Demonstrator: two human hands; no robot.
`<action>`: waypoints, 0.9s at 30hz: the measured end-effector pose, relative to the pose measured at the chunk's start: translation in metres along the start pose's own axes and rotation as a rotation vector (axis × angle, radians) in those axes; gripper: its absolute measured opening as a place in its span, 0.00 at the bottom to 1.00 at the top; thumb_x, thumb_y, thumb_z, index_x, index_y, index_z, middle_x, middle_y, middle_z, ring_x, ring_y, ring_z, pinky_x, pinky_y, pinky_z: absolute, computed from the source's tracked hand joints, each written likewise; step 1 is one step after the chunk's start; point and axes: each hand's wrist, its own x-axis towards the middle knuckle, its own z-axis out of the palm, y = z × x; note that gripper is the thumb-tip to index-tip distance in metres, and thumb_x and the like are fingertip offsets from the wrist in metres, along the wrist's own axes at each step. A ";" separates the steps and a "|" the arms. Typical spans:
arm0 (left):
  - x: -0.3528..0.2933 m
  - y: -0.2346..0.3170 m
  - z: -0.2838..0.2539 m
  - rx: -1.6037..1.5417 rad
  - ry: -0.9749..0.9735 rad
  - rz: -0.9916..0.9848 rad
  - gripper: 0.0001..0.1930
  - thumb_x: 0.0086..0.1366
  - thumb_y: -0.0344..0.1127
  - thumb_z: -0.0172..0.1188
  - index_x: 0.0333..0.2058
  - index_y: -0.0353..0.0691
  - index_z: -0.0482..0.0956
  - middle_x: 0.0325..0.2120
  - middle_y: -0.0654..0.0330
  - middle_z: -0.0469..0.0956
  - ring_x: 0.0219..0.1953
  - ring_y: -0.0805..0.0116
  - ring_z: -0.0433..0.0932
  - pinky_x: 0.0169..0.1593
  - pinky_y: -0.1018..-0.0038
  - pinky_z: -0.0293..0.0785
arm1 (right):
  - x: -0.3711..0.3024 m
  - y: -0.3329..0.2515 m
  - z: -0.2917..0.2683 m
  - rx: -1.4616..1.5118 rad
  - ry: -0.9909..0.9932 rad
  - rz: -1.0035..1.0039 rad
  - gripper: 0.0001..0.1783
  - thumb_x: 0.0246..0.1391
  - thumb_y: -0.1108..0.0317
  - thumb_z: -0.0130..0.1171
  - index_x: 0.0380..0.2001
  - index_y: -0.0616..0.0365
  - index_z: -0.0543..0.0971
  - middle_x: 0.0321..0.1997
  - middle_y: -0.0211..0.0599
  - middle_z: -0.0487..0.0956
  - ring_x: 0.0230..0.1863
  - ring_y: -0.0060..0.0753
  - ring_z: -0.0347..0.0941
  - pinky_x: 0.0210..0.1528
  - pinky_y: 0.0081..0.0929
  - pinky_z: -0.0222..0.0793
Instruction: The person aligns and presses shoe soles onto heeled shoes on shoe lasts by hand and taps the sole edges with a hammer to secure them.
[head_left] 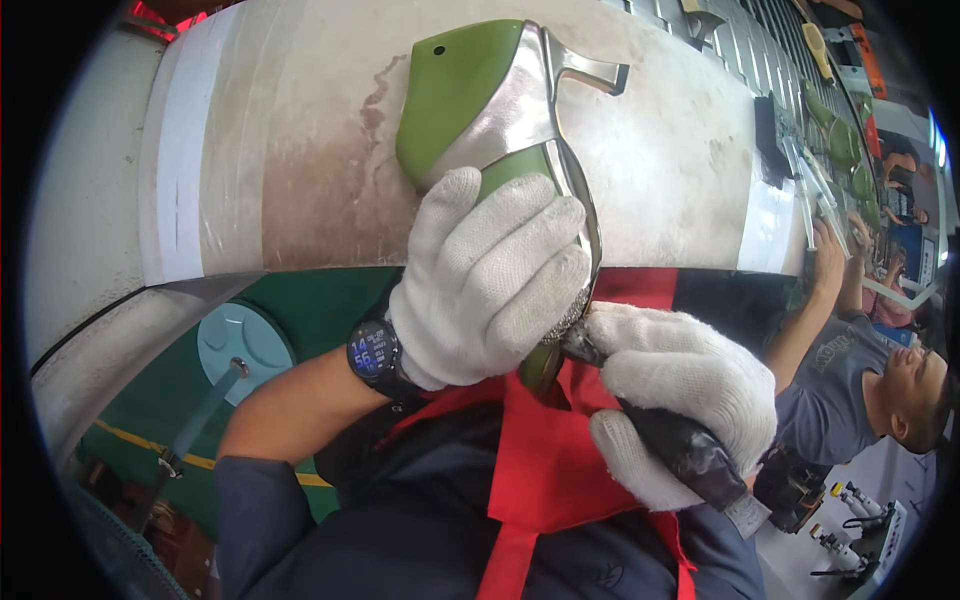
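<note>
A silver high-heeled shoe (505, 115) is fitted on a green shoe last (450, 90), lying on its side with its heel pointing right. My left hand (495, 270), in a white knit glove, closes over the front of the shoe and hides much of it. Near its fingers, a strip of sparkly trim (570, 315) shows at the toe end. In my gloved right hand (690, 385) is a dark hand tool with a black-wrapped handle (685, 455). The tool's front end meets the shoe beside the trim; its exact tip is hidden.
The shoe rests partly on a stained pale work surface (330, 130) with taped edges. A teal round stool (240, 345) stands below left. At right, a co-worker (850, 390) reaches toward the bench, near a black block (773, 140). Green lasts (840, 140) lie beyond.
</note>
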 end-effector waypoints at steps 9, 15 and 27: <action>-0.001 -0.003 0.003 0.000 0.024 0.015 0.24 0.68 0.31 0.70 0.61 0.43 0.75 0.60 0.51 0.82 0.65 0.50 0.81 0.78 0.42 0.62 | -0.031 -0.005 0.023 0.191 0.105 0.057 0.17 0.50 0.79 0.77 0.44 0.63 0.86 0.46 0.54 0.89 0.46 0.53 0.91 0.50 0.39 0.89; -0.003 -0.010 0.005 0.037 -0.031 0.078 0.33 0.72 0.43 0.71 0.69 0.40 0.66 0.64 0.44 0.76 0.70 0.40 0.74 0.79 0.36 0.55 | -0.058 0.001 0.027 0.710 0.133 0.358 0.20 0.53 0.86 0.73 0.49 0.73 0.83 0.52 0.61 0.87 0.56 0.53 0.88 0.64 0.48 0.82; -0.005 -0.006 0.007 0.040 0.000 0.002 0.19 0.71 0.35 0.65 0.58 0.43 0.73 0.58 0.49 0.79 0.61 0.45 0.79 0.76 0.35 0.58 | -0.020 0.001 0.027 0.667 0.447 0.389 0.20 0.56 0.82 0.74 0.52 0.68 0.82 0.57 0.61 0.87 0.61 0.55 0.87 0.66 0.48 0.81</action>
